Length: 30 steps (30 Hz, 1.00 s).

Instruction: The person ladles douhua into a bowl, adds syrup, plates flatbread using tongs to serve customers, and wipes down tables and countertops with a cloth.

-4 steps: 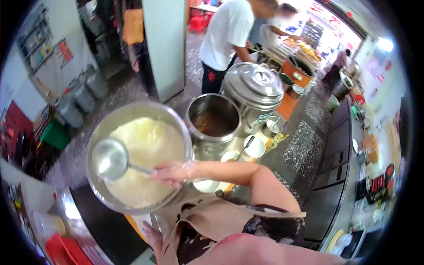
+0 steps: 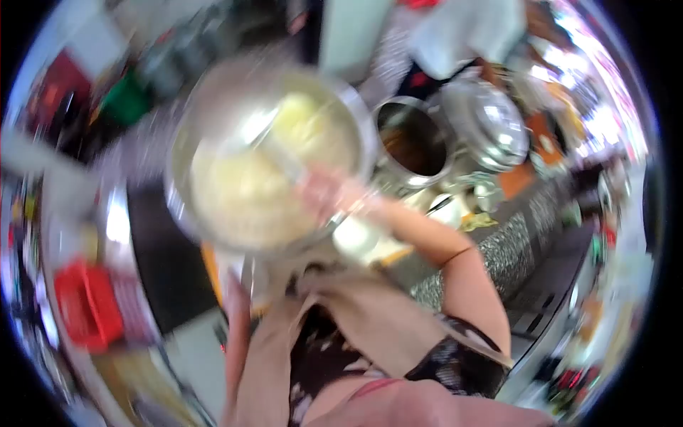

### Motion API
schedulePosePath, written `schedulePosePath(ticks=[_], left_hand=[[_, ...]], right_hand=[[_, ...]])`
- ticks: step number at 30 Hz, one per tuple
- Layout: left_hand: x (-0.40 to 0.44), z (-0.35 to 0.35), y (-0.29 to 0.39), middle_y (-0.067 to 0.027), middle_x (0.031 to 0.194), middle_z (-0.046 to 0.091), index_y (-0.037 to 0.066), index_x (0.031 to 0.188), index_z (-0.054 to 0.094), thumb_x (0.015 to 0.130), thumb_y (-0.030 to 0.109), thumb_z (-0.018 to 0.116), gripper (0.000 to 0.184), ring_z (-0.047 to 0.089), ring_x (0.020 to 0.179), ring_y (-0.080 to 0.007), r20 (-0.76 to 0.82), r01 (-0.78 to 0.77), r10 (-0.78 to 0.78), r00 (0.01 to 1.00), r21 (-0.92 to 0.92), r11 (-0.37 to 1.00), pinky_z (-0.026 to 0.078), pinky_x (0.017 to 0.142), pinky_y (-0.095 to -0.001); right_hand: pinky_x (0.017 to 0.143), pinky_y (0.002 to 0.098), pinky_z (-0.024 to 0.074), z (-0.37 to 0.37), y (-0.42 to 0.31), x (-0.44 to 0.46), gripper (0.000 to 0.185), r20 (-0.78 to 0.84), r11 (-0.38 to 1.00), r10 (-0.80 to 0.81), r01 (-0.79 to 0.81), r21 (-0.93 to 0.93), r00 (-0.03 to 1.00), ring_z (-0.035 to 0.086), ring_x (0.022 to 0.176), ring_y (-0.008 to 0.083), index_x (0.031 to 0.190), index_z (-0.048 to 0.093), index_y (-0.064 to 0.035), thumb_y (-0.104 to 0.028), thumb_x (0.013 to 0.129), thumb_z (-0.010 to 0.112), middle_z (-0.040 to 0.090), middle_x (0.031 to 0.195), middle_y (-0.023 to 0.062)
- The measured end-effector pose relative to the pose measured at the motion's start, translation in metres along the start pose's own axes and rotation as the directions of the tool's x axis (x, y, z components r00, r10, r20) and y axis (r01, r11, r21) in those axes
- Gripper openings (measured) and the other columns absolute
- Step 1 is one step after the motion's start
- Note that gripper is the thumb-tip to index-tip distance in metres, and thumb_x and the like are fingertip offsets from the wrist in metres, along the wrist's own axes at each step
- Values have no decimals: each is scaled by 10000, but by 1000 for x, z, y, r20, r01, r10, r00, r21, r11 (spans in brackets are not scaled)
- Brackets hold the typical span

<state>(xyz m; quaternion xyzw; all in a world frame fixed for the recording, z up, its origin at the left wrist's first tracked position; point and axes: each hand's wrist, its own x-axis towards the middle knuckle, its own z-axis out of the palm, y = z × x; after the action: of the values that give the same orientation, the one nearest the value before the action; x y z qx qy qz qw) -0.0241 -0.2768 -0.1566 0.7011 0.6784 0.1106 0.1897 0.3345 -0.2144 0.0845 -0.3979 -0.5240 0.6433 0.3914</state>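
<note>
A large metal pot [image 2: 367, 135] holds a pale, creamy yellowish food [image 2: 242, 188]. My right hand [image 2: 326, 192], in a thin clear glove, is closed round the handle of a metal ladle [image 2: 238, 117]. Motion smears the ladle's round head, which is over the far left part of the pot; whether it touches the food I cannot tell. Low in front of my body, my left hand [image 2: 236, 290] grips a pale bowl [image 2: 249, 274] by its side, just below the pot's near rim. Blur hides its exact finger positions. A white bowl [image 2: 356, 238] sits beneath my right forearm.
Right of the large pot stands a smaller pot of dark liquid [image 2: 413, 146], then a lidded metal pot [image 2: 491, 117]. Another white bowl [image 2: 446, 212] lies near them. A person in a white shirt [image 2: 466, 35] stands beyond. A red basket [image 2: 87, 306] is at lower left.
My view has swung, so the pots appear higher and farther right. Within the pot, the ladle has moved from the left side toward the far side. My left hand stays by the near rim.
</note>
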Motion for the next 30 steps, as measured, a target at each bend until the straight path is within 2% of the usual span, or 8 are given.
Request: schedulePosePath(ticks=[2, 3, 6, 8, 16, 26, 29, 30], left_hand=[[7, -10, -7, -265, 1221, 477, -1, 1345, 309, 821, 40, 412, 536, 528, 1049, -388, 169, 213, -235, 957, 140, 967, 446, 865, -429], [-3, -18, -21, -292, 1177, 490, 18, 1305, 360, 811, 53, 446, 503, 581, 937, -394, 147, 269, -290, 945, 148, 952, 477, 803, -425], [-33, -67, -37, -285, 1098, 534, 19, 1239, 396, 788, 71, 493, 464, 622, 801, -391, 166, 444, -439, 883, 12, 896, 535, 693, -436], [-42, -101, -17, -208, 1003, 576, 37, 1181, 377, 761, 76, 510, 442, 633, 798, -344, 373, 660, -596, 711, -646, 384, 566, 579, -443], [-80, -138, -6, -163, 1038, 541, -26, 1203, 382, 700, 21, 565, 538, 603, 867, -299, 231, 300, -668, 708, -954, -12, 576, 635, -420], [-71, -164, 23, -146, 1037, 558, -26, 1201, 431, 667, 7, 585, 557, 542, 976, -266, 30, 76, -732, 680, -997, 29, 479, 785, -385], [-78, -172, 20, -170, 1067, 545, -66, 1202, 431, 675, 34, 585, 558, 551, 978, -280, -116, 137, -671, 732, -940, 312, 482, 804, -388], [-75, -184, 29, -185, 1071, 542, -88, 1192, 431, 686, 52, 578, 546, 558, 976, -292, -49, 60, -685, 727, -989, 135, 484, 809, -393]], right_hand=[[668, 302, 487, -14, 14, 17, 317, -87, 864, -208, 142, -483, 974, 607, 775, 212, 1088, 560, -93, -347, 911, 490, 644, 913, 83], [673, 352, 456, 13, -39, 21, 348, -307, 567, 107, -312, -762, 946, 595, 745, 278, 990, 554, -38, -368, 909, 474, 622, 855, 158], [696, 408, 429, 11, -24, 49, 378, -199, 478, 200, -273, -835, 959, 572, 762, 356, 932, 537, -5, -375, 910, 457, 581, 809, 225], [792, 423, 459, 7, -6, 73, 416, -207, 278, 341, -308, -910, 917, 575, 935, 379, 987, 561, -11, -395, 901, 425, 607, 964, 226], [854, 479, 420, 34, 6, 140, 384, -154, 47, 330, -179, -983, 931, 547, 966, 425, 1070, 502, -50, -382, 912, 391, 583, 1016, 243], [833, 455, 410, 18, 23, 119, 438, -32, 72, 670, -108, -991, 741, 551, 947, 383, 940, 569, 20, -381, 902, 395, 575, 998, 249], [752, 425, 455, 5, 19, 106, 429, 97, 191, 629, -32, -981, 772, 605, 806, 350, 925, 586, 41, -355, 853, 436, 614, 867, 233], [752, 425, 455, 6, 15, 105, 429, 96, 191, 628, -33, -981, 772, 605, 806, 350, 925, 586, 41, -355, 853, 436, 614, 867, 233]])
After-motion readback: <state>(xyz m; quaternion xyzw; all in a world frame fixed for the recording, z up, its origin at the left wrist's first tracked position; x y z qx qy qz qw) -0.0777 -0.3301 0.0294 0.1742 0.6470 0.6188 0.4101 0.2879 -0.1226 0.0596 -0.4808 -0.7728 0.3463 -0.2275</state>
